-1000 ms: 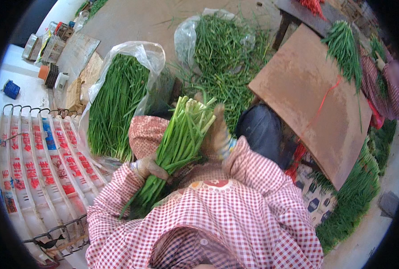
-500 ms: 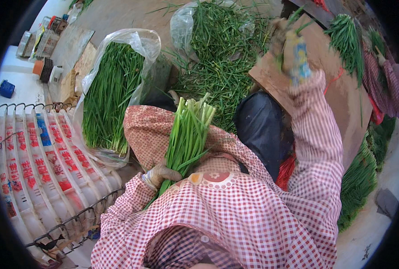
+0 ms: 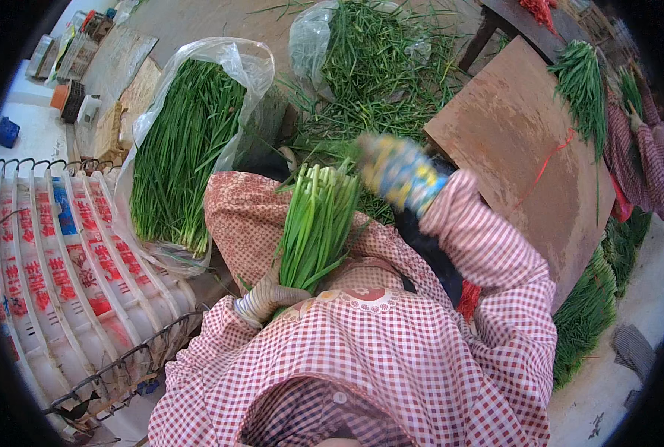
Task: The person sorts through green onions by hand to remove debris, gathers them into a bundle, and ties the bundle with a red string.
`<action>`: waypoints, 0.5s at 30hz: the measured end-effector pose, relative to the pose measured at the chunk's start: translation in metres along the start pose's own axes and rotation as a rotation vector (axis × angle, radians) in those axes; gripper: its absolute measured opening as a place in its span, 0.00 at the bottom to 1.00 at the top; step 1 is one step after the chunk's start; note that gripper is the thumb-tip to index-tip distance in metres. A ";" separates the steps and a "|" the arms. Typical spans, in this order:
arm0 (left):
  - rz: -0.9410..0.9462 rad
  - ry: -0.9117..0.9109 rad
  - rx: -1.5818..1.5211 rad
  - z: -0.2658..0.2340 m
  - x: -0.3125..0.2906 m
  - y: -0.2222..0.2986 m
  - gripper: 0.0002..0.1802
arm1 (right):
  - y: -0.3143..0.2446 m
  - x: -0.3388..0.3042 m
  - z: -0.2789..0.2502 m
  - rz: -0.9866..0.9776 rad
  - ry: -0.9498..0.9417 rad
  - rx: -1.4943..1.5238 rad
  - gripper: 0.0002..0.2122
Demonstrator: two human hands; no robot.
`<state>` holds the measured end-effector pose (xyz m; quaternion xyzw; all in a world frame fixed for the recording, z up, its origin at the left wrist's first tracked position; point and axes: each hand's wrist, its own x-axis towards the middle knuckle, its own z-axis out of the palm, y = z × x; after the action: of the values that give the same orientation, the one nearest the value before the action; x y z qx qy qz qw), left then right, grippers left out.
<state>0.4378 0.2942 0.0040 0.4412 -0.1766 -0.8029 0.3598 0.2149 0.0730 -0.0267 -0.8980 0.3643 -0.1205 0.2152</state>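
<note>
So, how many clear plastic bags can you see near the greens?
2 that I can make out: a tall bag on the left, packed with long greens, and a crumpled bag at the left edge of the leaf heap. Others may be hidden.

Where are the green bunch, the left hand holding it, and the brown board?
Green bunch (image 3: 317,232), head view: middle of the stalks.
Left hand (image 3: 274,295), head view: middle of the hand.
Brown board (image 3: 505,134), head view: flat top.
</note>
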 end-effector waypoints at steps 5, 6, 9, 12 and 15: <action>-0.061 -0.030 0.121 -0.018 0.004 -0.006 0.59 | 0.104 0.030 -0.097 0.251 0.391 -0.048 0.13; -0.073 -0.032 0.144 -0.020 0.005 -0.006 0.59 | 0.108 0.030 -0.091 0.237 0.249 0.251 0.13; -0.031 -0.077 0.044 -0.026 0.010 -0.013 0.57 | 0.084 0.019 -0.041 0.205 -0.166 1.009 0.13; -0.013 -0.130 0.022 -0.035 0.014 -0.018 0.57 | 0.016 0.013 -0.002 0.139 -0.275 1.135 0.14; -0.040 -0.070 -0.077 -0.025 0.007 -0.009 0.55 | 0.004 0.017 0.016 0.237 -0.376 1.219 0.18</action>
<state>0.4518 0.2960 -0.0195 0.4022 -0.1492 -0.8311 0.3540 0.2307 0.0629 -0.0420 -0.5742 0.2832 -0.1218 0.7585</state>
